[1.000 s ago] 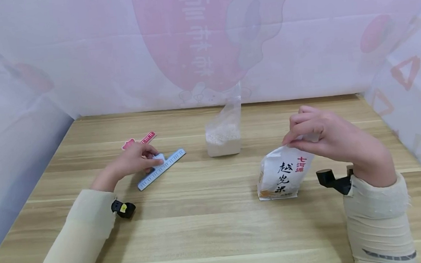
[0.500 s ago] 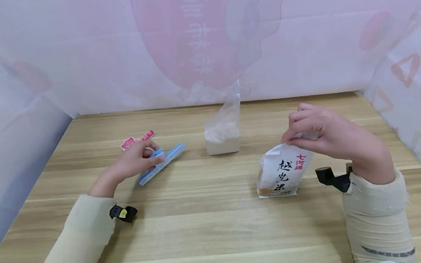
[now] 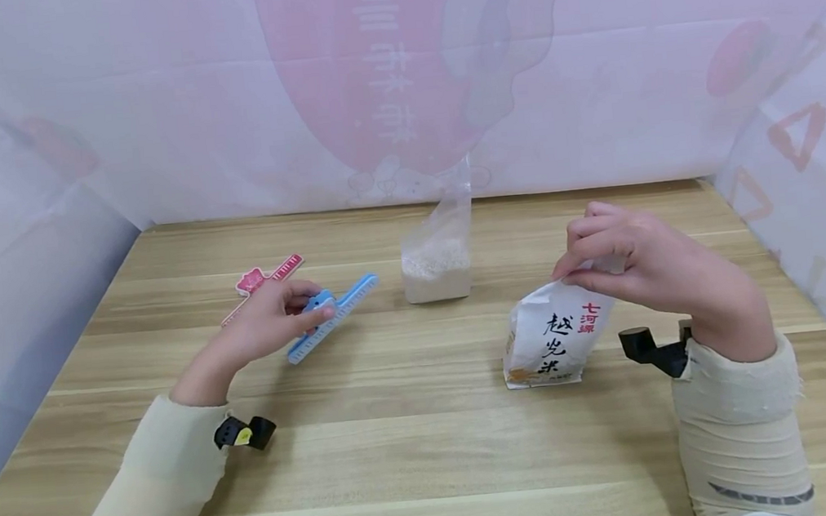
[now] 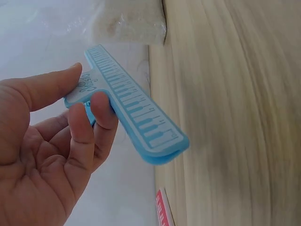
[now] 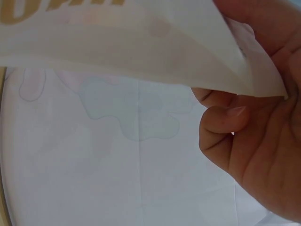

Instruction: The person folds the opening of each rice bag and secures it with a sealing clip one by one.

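Observation:
My left hand [image 3: 260, 325] pinches the handle of a blue bag clip [image 3: 350, 299] between thumb and fingers. Piano keys are printed along its bar, and in the left wrist view the clip [image 4: 136, 103] is raised off the wooden table, its long jaws together. To the right, a white paper rice bag [image 3: 554, 340] with black and red writing stands on the table. My right hand [image 3: 650, 270] grips the bag's top edge, which slants toward that hand. In the right wrist view the bag [image 5: 117, 52] hides part of the thumb and fingers.
A pink clip [image 3: 284, 269] of similar shape lies behind my left hand, partly covered by it. Farther back, a clear plastic bag of rice [image 3: 436, 271] stands upright near the middle. Printed cloth walls [image 3: 189, 146] enclose the table [image 3: 416, 462] at the back and sides.
My left hand has lifted the blue clip off the table and shifted it slightly right, uncovering more of the pink clip. My right hand and the paper bag have stayed put.

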Demonstrator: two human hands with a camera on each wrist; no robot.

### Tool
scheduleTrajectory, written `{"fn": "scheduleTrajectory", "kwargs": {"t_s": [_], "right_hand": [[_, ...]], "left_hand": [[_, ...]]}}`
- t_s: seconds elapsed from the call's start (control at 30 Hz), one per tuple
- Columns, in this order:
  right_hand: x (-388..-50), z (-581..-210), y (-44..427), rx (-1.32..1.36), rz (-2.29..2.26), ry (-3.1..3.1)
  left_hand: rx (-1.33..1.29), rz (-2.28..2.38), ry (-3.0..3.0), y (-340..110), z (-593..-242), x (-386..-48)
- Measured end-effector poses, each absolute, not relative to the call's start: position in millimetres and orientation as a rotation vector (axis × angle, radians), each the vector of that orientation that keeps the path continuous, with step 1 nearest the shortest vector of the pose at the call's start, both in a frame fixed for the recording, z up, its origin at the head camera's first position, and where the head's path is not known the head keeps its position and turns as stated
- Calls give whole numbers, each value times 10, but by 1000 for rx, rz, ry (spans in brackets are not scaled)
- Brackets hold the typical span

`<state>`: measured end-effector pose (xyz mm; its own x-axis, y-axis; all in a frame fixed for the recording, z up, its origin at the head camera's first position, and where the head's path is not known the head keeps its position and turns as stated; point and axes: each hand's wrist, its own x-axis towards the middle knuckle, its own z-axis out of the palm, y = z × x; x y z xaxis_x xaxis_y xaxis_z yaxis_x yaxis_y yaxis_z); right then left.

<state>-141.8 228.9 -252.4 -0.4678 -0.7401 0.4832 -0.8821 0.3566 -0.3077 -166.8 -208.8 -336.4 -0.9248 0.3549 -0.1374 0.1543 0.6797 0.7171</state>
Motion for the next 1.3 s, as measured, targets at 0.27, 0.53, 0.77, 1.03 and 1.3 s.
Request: {"fn": "scheduleTrajectory", "kwargs": {"t_s": [0.27, 0.53, 0.77, 1.03, 1.3], "right_hand": [[-1414, -2530, 2294, 1453, 784, -2349], [-1398, -2528, 2302, 1442, 781, -2361], [-1380, -2531, 2314, 1452, 797, -2350], [-1393, -2524, 2300, 1470, 795, -2336], [-1378, -2514, 2278, 1456, 798, -2354]], "left_hand": [[452, 1105, 2665, -1951, -3312, -1572], [558, 1135, 2646, -1788, -3258, -1491], [658, 1174, 2593, -1631, -3212, -1434], [715, 1265, 2563, -1417, -3156, -1349], [782, 1326, 2530, -1219, -3106, -1263]]}}
